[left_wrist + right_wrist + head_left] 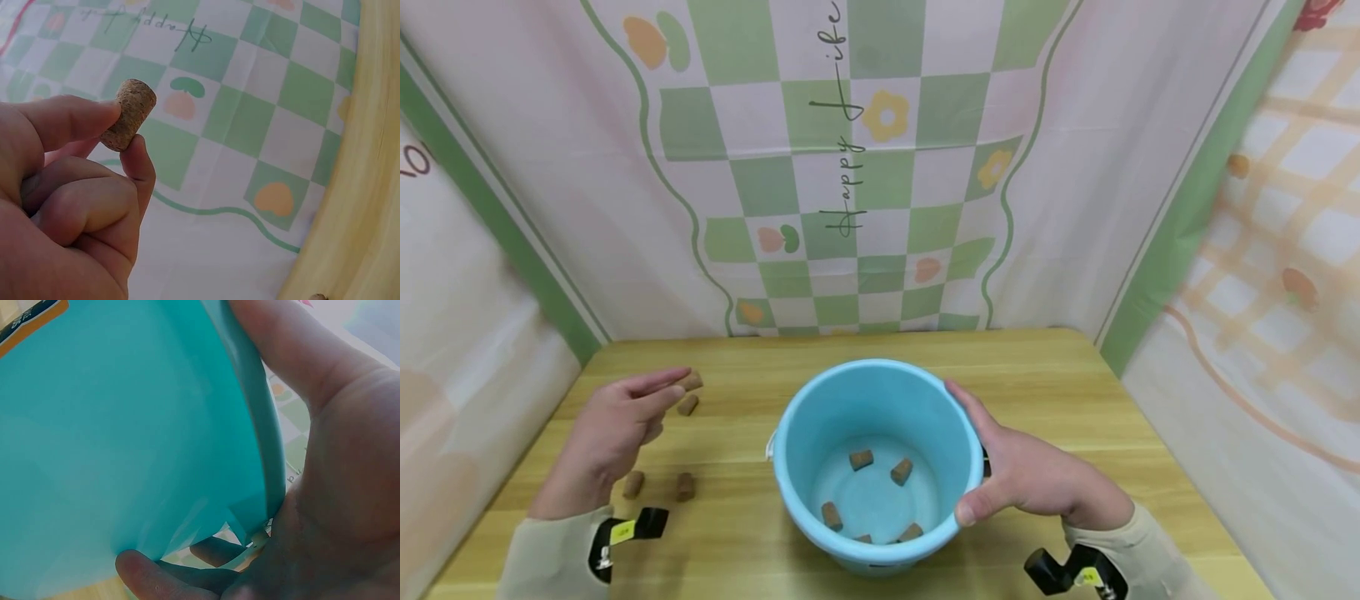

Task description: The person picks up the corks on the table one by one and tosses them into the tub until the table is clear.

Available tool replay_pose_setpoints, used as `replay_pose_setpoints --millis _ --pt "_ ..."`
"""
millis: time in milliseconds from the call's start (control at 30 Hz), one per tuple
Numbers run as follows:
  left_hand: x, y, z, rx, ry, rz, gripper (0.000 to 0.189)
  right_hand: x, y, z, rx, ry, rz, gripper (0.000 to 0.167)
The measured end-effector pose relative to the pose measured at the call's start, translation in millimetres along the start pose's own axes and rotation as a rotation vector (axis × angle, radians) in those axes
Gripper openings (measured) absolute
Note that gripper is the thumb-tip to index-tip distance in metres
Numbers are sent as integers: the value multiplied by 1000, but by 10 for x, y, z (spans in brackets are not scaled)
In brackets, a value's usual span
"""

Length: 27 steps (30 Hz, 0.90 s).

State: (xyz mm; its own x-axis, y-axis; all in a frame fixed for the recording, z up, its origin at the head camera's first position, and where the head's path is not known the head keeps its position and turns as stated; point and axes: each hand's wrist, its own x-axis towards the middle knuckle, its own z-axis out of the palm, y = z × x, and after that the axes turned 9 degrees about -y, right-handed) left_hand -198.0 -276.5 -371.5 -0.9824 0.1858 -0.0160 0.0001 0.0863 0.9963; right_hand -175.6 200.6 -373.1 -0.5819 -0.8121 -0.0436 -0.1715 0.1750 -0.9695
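Observation:
Between thumb and fingertip, my left hand point(617, 421) pinches a short brown cork point(129, 114), held above the left part of the table. Just below it lies another cork point(688, 405), and two more corks point(634, 484) stand or lie nearer the wrist. My right hand point(1030, 475) grips the right rim of a light blue bucket point(801, 500), thumb over the edge and fingers along the outer wall. Several corks point(901, 472) lie scattered on the bucket's bottom. In the right wrist view the bucket wall point(144, 437) fills most of the picture.
The bucket stands on a wooden table point(737, 367) near its front middle. A white handle mount point(771, 446) juts from its left side. Printed cloth point(887, 183) with green checks hangs behind the table, and more cloth hangs at both sides.

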Motion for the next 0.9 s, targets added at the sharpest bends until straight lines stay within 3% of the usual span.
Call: replay_pose_setpoints --millis 200,467,900 --pt "-3 92 74 21 -11 5 46 -3 1 -1 -18 3 -10 131" --pt "-37 206 209 15 -33 86 30 -1 2 -9 -18 1 -10 131" --pt "-41 340 420 113 -56 77 43 2 7 -13 -1 4 20 130"
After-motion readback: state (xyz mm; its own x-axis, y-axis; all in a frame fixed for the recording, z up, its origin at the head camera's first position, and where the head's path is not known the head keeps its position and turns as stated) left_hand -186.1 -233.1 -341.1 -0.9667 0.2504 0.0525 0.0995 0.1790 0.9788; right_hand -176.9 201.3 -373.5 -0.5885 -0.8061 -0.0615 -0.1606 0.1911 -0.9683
